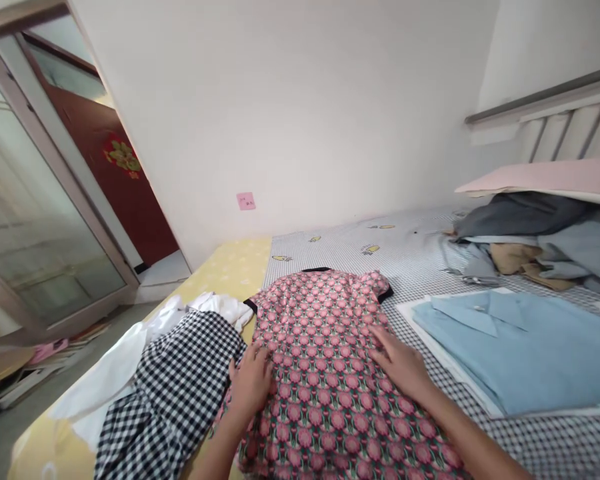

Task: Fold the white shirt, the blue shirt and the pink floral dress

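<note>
A pink floral-patterned garment with black trim lies spread flat on the bed in front of me. My left hand rests on its left edge, fingers curled against the cloth where it meets a black-and-white checked garment. My right hand lies flat on the pink garment's right side, fingers stretched out toward the middle. Neither hand lifts anything.
A folded light blue shirt lies to the right on a white sheet. A pile of grey, blue and tan clothes sits at the back right under a pink board. White cloth hangs off the bed's left edge. A glass door stands left.
</note>
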Demonstrator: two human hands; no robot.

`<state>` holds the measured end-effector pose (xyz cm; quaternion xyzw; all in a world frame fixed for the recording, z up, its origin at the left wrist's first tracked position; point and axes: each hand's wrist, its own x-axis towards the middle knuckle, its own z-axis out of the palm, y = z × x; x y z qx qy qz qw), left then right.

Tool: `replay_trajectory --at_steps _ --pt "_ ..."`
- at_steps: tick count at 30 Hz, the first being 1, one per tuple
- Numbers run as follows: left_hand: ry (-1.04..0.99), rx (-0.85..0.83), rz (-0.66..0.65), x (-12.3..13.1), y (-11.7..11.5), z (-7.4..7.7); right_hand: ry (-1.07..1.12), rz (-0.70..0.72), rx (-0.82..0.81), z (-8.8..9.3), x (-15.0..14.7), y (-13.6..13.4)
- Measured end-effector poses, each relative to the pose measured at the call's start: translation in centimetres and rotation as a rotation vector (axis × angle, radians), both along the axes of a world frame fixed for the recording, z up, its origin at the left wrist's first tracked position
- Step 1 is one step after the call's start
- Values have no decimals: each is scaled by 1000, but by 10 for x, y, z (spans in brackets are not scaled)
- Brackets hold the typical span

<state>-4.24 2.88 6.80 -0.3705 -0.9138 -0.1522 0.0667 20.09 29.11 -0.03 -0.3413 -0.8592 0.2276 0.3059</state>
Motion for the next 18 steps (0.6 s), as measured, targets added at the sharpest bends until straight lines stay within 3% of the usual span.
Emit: replay_trajectory --at_steps 3,6,10,18 --pt "35 -138 31 10 -23 -46 -222 -45 291 -36 14 -10" --pt "172 -183 104 18 -35 -70 -270 -59 412 -41 18 -14" --pt "230 -162 159 28 -35 -77 -280 -80 474 -38 18 -12" --pt "148 -119 165 38 -37 -73 -262 -93 529 -45 21 -7"
